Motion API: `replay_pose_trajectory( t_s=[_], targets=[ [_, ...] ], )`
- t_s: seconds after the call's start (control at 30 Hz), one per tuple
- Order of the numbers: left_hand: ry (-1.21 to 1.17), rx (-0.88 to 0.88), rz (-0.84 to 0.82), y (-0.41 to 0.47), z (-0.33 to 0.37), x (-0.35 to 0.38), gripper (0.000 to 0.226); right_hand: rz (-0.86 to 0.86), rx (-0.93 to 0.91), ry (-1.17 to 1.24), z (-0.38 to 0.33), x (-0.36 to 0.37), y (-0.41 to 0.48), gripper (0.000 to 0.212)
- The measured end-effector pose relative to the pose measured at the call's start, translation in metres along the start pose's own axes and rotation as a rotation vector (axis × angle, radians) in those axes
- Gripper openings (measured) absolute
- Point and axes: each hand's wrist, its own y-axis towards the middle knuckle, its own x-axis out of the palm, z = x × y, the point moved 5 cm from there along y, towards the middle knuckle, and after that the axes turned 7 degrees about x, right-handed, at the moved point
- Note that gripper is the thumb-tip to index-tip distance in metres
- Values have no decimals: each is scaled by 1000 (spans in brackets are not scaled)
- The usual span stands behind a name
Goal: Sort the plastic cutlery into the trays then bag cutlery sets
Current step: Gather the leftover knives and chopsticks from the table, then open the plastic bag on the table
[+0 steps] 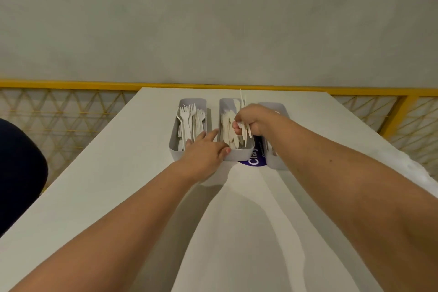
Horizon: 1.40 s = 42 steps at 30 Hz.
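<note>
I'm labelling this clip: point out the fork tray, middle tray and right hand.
fork tray [174, 145]: head view, left wall.
middle tray [241, 154]: head view, near wall.
right hand [255, 118]: head view, back of hand, gripping cutlery [245, 140].

Three grey trays [237, 154], two hands, left hand [203, 152] and right hand [254, 118], at least five forks [187, 121] in one tray, one handheld cutlery bundle [244, 136] of uncountable pieces, one table [118, 173], one purple sticker [254, 161], one yellow rail [71, 84].

dim even light, soft arm shadows on table [237, 232], wide-angle edge warp
</note>
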Motion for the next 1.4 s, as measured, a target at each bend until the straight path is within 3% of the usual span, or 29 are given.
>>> replay_pose_trajectory(
  t_s=[0.07, 0.23, 0.33, 0.57, 0.73, 0.87, 0.97, 1.17, 1.4],
  targets=[
    [-28, 9, 7, -1, -2, 0, 42, 47, -24, -82, -6, 6, 7, 15],
    [-39, 32, 9, 0, -7, 0, 41, 231, -125, -500, -18, 12, 13, 26],
    [-29, 40, 19, 0, -8, 1, 42, 327, -194, -625, -23, 8, 7, 36],
    [-31, 52, 83, -3, -6, -2, 39, 287, -312, -667, -13, -18, -28, 35],
    [-46, -19, 305, -9, 9, -14, 31, 232, -283, -654, 1, -41, -52, 27],
    [-64, 24, 388, -14, 41, -24, 32, 184, -257, -717, 13, -60, -76, 24],
    [-93, 84, 360, -17, 69, -25, 33, 218, -236, -829, 22, -77, -96, 26],
    [-204, 235, 155, -26, 122, -11, 43, 346, -161, -1121, 55, -111, -130, 39],
    [-237, 330, 128, -34, 172, -6, 46, 563, -36, -1131, 100, -178, -142, 54]
  ],
)
